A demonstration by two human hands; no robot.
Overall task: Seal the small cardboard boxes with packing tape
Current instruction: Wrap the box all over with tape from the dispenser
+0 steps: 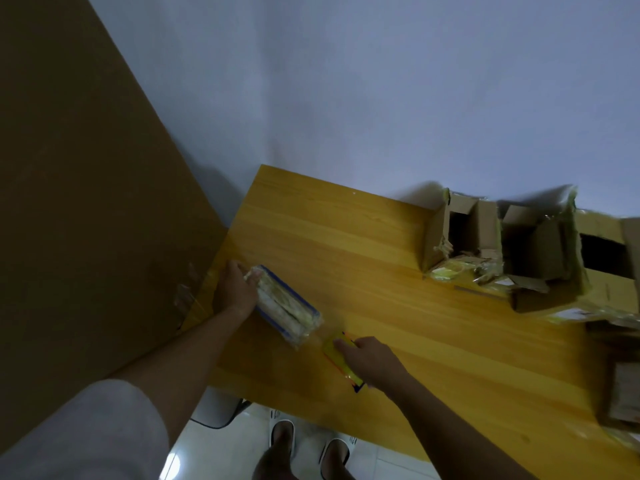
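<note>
A small flat box [287, 304], wrapped in shiny tape and edged in blue, lies on the yellow wooden table [381, 271] near its left side. My left hand [239, 287] rests against the box's far left end, fingers laid over it. My right hand [367, 358] grips a yellow tape dispenser [341, 356] just right of the box's near end. A clear strip of tape seems to run between the dispenser and the box.
Several opened cardboard boxes [512, 244] with torn tape stand along the table's far right edge, more at the right border [623, 393]. A large brown board [86, 202] leans at the left. My feet in slippers [308, 448] are on the tiled floor below.
</note>
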